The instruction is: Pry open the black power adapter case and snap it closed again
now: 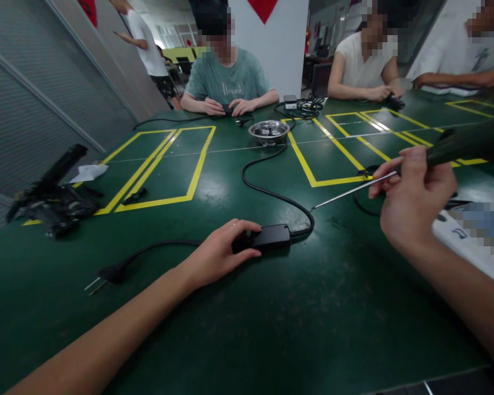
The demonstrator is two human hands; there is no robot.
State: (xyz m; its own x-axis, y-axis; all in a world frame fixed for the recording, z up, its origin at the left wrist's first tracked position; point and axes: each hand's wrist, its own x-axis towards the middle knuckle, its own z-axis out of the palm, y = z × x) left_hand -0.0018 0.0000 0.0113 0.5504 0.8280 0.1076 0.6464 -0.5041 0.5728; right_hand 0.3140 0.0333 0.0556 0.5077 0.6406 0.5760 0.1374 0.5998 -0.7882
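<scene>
My left hand [220,249] is closed around the left end of a small black rectangular box [274,237], which lies on the green table. A black cord leaves the box on the left and ends in a two-pin plug [113,272]. From the box's other end a second black cable [267,193] curves back towards a metal bowl [268,131]. In my right hand [414,197] is a screwdriver [354,190], its thin metal shaft pointing down and left. The shaft's tip appears close to the cable's bend, right of the box; whether they touch I cannot tell.
Yellow tape [201,164] marks rectangles on the table [247,329]. Black plastic-wrapped items [61,203] and white paper [89,173] lie at left. Coiled cables [307,107] sit at the back. Across the table, several people handle small dark objects. A white sheet [473,247] lies under my right forearm.
</scene>
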